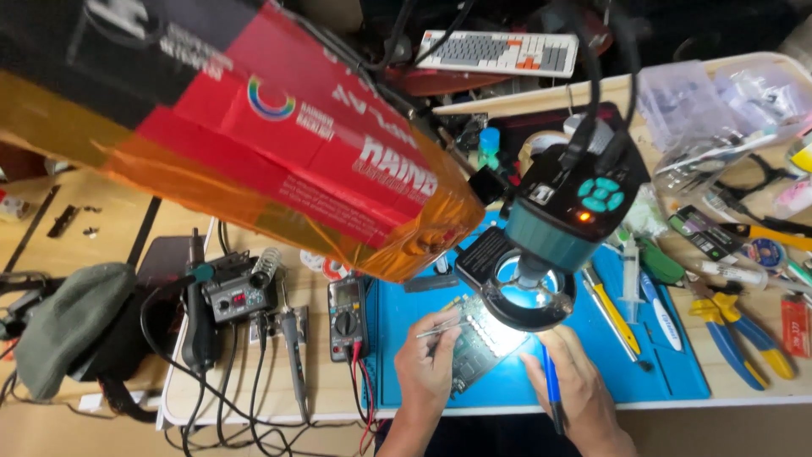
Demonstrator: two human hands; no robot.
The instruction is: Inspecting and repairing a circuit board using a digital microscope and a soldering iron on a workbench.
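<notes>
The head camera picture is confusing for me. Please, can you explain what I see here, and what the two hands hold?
The one picture comes from a camera on the person's head, looking down at a workbench. The left hand holds metal tweezers over a green circuit board on a blue work mat. The right hand grips a blue-handled tool, probably a soldering iron. Above the board hangs a microscope with a lit ring light. Left of the mat stand a multimeter and a soldering station; pliers lie to the right.

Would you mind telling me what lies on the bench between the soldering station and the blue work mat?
In the head view, a dark multimeter with red and black leads lies between the soldering station and the blue work mat; a soldering iron lies just left of it.
</notes>
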